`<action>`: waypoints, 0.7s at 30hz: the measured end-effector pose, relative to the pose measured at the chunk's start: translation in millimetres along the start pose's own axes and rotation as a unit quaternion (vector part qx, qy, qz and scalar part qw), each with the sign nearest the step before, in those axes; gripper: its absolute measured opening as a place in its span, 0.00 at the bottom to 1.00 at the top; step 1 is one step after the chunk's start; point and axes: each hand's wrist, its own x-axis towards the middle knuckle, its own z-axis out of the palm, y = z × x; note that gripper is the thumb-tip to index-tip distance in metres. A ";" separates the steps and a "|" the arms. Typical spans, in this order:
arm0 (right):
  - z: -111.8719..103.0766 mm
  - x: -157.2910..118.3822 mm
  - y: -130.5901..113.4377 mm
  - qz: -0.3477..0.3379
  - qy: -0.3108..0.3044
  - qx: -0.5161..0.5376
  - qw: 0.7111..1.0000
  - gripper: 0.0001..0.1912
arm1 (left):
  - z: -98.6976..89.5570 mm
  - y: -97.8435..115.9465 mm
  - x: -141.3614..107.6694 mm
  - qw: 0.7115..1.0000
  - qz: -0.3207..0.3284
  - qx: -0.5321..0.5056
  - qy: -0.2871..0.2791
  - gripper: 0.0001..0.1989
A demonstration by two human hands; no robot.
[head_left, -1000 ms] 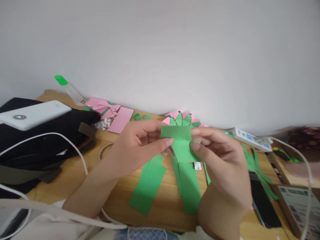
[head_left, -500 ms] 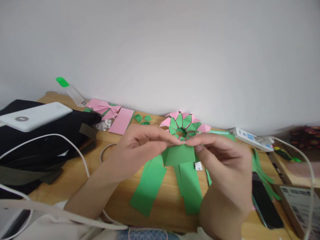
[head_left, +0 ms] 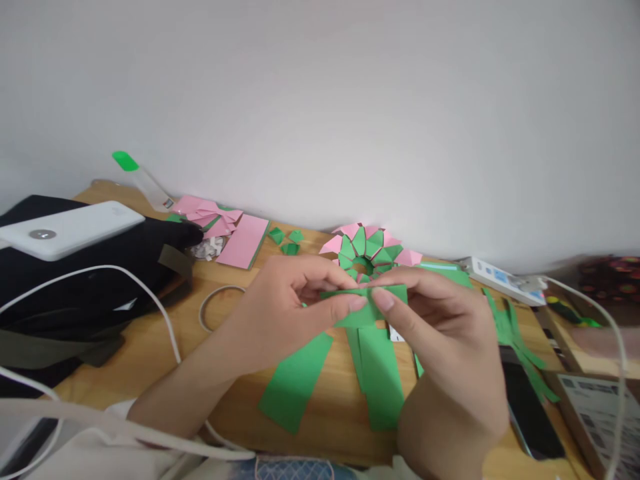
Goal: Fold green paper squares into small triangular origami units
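Note:
A small folded piece of green paper (head_left: 364, 313) is held up over the table between both hands. My left hand (head_left: 300, 303) pinches its left part, thumb on the near face and fingers behind. My right hand (head_left: 440, 327) grips the right part the same way, its thumb close to the other thumb at the middle. Below lie green paper strips, one on the left (head_left: 296, 387) and an overlapping pair (head_left: 383, 383). Just beyond the hands stands a ring of folded green and pink paper (head_left: 369, 243), its near edge hidden by the fingers.
Pink paper sheets (head_left: 245, 241) and small folded green pieces (head_left: 290, 249) lie at the back left. A white power bank (head_left: 75, 230) rests on a black bag (head_left: 150, 257). On the right are a phone (head_left: 535, 407), a power strip (head_left: 505, 280) and green scraps (head_left: 525, 353). White cables cross the left side.
Both thumbs have moved onto the near face of the green paper, close together at its middle. The paper now shows as a shorter, wider band.

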 end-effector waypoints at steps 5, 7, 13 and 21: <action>2.3 -0.4 -0.4 -0.012 0.011 -0.011 1.000 0.04 | 0.1 -0.4 3.9 0.999 -0.004 -0.033 -0.003 0.06; 4.0 -0.7 -0.6 -0.012 0.026 -0.025 0.999 0.03 | 1.0 -1.1 4.8 0.999 -0.007 -0.032 0.006 0.08; 5.8 4.6 7.3 0.016 0.016 0.009 1.000 0.05 | 2.4 -4.9 5.5 1.000 -0.011 -0.013 0.010 0.11; 6.5 12.9 12.2 0.040 0.034 0.048 0.997 0.07 | 4.4 -11.4 13.7 0.997 -0.009 -0.037 0.063 0.09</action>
